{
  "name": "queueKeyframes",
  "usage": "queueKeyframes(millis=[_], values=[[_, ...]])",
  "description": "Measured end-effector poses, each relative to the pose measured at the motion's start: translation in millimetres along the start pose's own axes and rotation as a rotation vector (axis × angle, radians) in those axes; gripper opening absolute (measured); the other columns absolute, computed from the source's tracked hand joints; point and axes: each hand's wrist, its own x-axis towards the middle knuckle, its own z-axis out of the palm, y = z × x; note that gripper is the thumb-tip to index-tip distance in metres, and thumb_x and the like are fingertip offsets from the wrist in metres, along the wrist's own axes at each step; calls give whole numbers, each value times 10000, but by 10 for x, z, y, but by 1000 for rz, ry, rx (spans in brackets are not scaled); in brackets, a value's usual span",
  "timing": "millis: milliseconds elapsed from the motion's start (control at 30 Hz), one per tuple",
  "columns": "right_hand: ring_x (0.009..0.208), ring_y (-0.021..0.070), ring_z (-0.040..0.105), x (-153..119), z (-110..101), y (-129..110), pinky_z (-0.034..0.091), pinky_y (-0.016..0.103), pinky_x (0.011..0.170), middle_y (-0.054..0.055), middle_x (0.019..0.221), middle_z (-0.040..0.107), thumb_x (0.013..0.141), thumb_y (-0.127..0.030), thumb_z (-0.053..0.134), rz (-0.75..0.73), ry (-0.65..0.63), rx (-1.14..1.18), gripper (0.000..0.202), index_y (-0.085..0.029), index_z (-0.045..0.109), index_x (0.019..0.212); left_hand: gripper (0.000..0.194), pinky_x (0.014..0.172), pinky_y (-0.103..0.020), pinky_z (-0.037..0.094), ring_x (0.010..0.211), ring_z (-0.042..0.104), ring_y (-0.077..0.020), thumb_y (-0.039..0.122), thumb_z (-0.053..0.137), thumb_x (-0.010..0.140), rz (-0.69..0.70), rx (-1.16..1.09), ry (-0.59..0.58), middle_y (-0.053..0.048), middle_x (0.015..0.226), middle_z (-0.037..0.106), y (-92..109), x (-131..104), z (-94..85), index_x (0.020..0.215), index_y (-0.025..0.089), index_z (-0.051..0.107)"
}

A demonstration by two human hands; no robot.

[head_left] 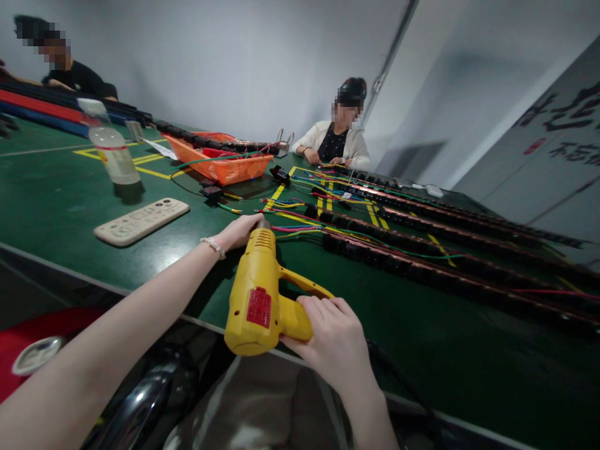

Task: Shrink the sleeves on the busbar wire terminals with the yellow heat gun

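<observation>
We've got the green table [375, 287] under everything, with long dark wrapped bundles [445, 275] running off to the right of the yellow heat gun [255, 281] and the orange basket [234, 170] beyond it. Gun itself is up over the near table edge, roughly mid-view, nozzle pointing away from us. Handling, our read: rigid plastic shell, moderate weight, bulk sitting in the thick body, so it'll want to tip if we hold it loosely. Take it by the handle [297, 319], keep skin off the metal nozzle [264, 224] (treat as hot; can't tell if it's on) and leave the side vents uncovered. Dark cable [398, 370] to the right of the gun could tug if it belongs to it; can't trace the connection. Thin coloured wires [290, 229] just past the gun's front end look light and floppy, easy to kink, insulation probably heat-sensitive; we'd pinch them on the insulation, away from the tips. Grip now: our right hand [330, 325] is clamped on the gun's handle, fingers wrapped over it, opened only as wide as the handle is thick. Our left hand [241, 231] is right beside the nozzle, fingers curled in near the wire ends; fingertips are hidden, so we can't tell whether they're apart, together or closed on a wire.
</observation>
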Motion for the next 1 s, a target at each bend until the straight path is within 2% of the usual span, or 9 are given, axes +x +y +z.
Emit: queueKeyframes(millis=[100,300,433,600,800,1000], values=[[779,145,546,-30,-59,112,307,292,781,1,818,598,793,-519,592,-1,-18,5,390,-167,543,953,257,569,-220,325,626,447,-113,395,501,752,-6,19,15,-9,694,550,-12,34,19,788,140,503],[782,140,556,-108,-160,277,311,281,788,-6,833,604,773,-489,631,15,-34,-35,386,-170,537,969,297,548,-219,302,586,427,-101,443,522,771,1,40,24,0,664,530,-50,77,61,737,148,500],[792,141,552,-161,-195,383,311,274,783,-18,870,606,730,-471,683,52,-26,-116,417,-179,531,986,337,527,-215,271,553,397,-90,466,518,791,0,64,6,10,614,499,-17,69,55,685,147,491],[758,136,546,-230,-203,508,303,269,731,-21,864,611,757,-509,642,121,7,-219,416,-184,526,989,386,519,-211,247,539,369,-82,502,512,806,27,93,-12,24,582,453,47,52,31,660,149,453],[749,133,554,-265,-188,469,300,267,726,-26,809,608,732,-459,677,196,27,-278,387,-192,531,971,380,538,-214,271,534,392,-86,510,490,827,40,107,9,28,582,462,80,39,15,687,157,465],[705,144,536,-239,-117,332,302,277,715,-6,749,588,760,-469,633,206,87,-329,354,-179,543,942,331,540,-225,284,562,461,-112,462,447,859,-15,119,36,-9,642,539,118,53,26,751,161,534]])
